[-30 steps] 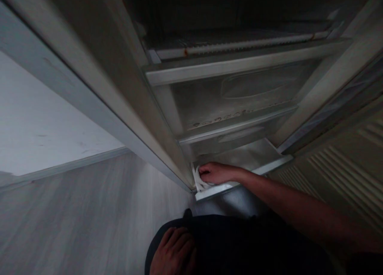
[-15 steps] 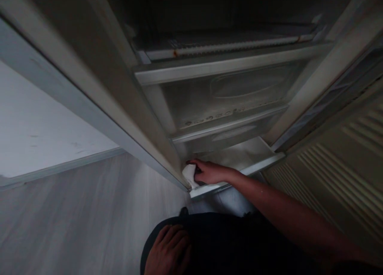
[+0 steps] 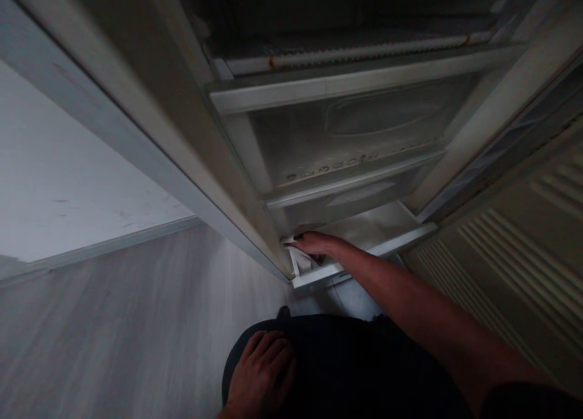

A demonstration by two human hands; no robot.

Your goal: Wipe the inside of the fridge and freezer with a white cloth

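My right hand (image 3: 317, 244) is shut on a white cloth (image 3: 300, 262), pressing it into the near left corner of a pale refrigerator's bottom tray (image 3: 378, 234). Much of the cloth is hidden under my fingers. The tray's white front lip (image 3: 364, 260) runs beneath my wrist. My left hand (image 3: 263, 370) rests well below, on my dark clothing (image 3: 337, 364), its fingers slightly apart and holding nothing.
Above the tray sit a translucent drawer (image 3: 350, 139) and a shelf with a rust-spotted rail (image 3: 346, 54). A pale cabinet side (image 3: 182, 146) stands to the left, beside a white wall (image 3: 77, 170) and grey wood-look floor (image 3: 136, 309). A slatted panel (image 3: 510, 267) lies right.
My right hand has slid farther into the tray's left corner, and more of the cloth now sits under my fingers. My left hand stays on my clothing.
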